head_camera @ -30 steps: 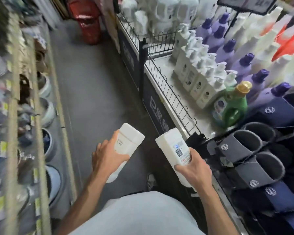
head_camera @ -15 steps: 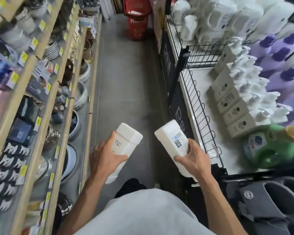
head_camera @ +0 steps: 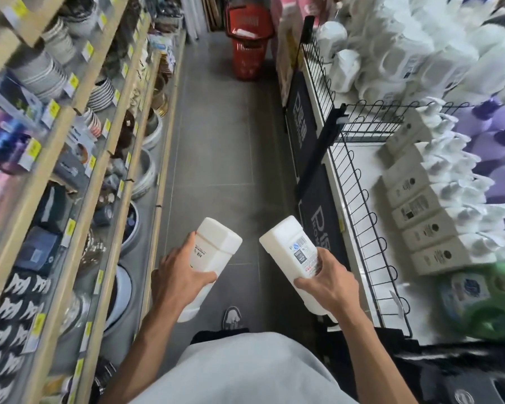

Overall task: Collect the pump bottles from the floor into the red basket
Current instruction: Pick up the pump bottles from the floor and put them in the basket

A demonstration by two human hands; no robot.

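My left hand (head_camera: 178, 282) grips one white pump bottle (head_camera: 213, 246) round its body, and my right hand (head_camera: 328, 284) grips a second bottle (head_camera: 289, 249), both held base-forward. They look like smooth, stiff plastic, likely weighty, so a flat-sided wrap seems surest. The red basket (head_camera: 250, 48) stands well ahead on the floor (head_camera: 216, 141), crockery shelves (head_camera: 70, 176) and wire rack (head_camera: 359, 182) crowding either side

light: bright, even | edges: motion-blurred, wide-angle bowed | centre: sharp
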